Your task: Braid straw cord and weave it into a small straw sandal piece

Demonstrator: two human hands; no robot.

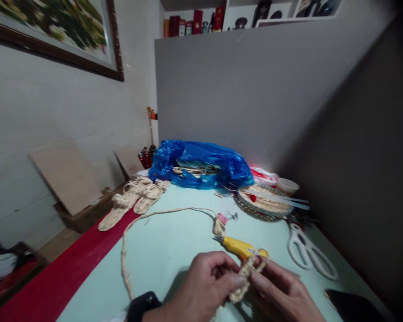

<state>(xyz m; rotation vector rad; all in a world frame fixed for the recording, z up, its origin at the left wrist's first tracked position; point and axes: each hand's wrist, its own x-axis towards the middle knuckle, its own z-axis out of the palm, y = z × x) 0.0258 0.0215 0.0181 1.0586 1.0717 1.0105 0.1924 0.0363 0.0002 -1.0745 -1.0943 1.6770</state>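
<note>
Between my two hands is a small braided piece of straw cord (242, 281), held up over the near part of the table. My left hand (206, 281), with a dark band at the wrist, pinches its left side between thumb and fingers. On the other side, the thumb and fingers of my right hand (282, 286) close on the upper right part. Just beyond them lies a yellow-handled tool (237, 245), partly covered by the braid. A long straw cord (123, 255) curves over the table to a small straw bundle (219, 226) near a pink clip (222, 218).
Woven straw sandals (127, 203) lie at the table's left edge. At the back, a blue plastic bag (201, 152) holds straw strands. To the right are a round basket (265, 203), a cup (288, 185) and white-handled scissors (310, 252). A grey partition (228, 89) rises behind.
</note>
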